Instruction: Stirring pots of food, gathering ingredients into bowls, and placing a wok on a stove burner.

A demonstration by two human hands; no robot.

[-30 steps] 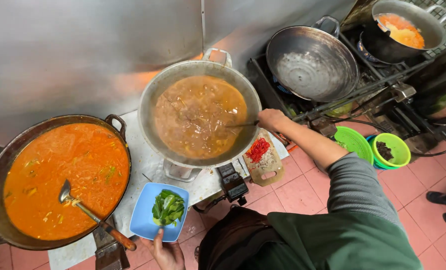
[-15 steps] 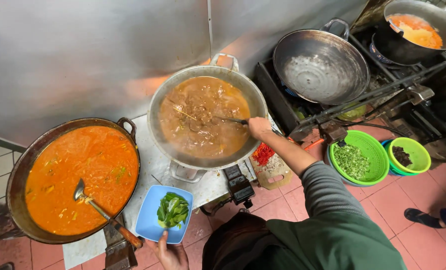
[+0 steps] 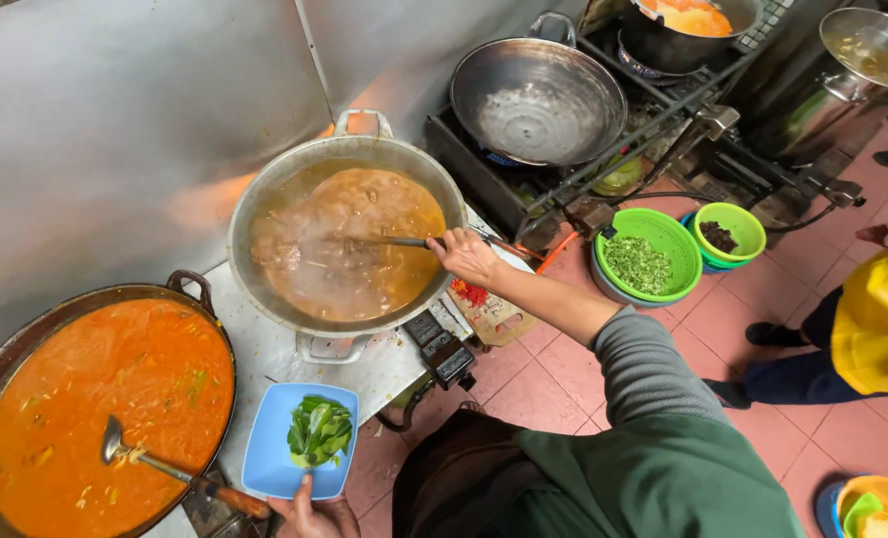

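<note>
Right hand [image 3: 467,255] clenched on ladle [image 3: 394,241], bowl sunk in curry; left hand [image 3: 309,516] half cropped, gripping blue dish [image 3: 270,453].

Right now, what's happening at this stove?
A person's right hand holds a long metal utensil dipped into the big steel pan of brown stew. Their left hand grips the edge of a square blue plate of green leaves. Beside it, a ladle rests in a wide dark pan of orange curry.
</note>
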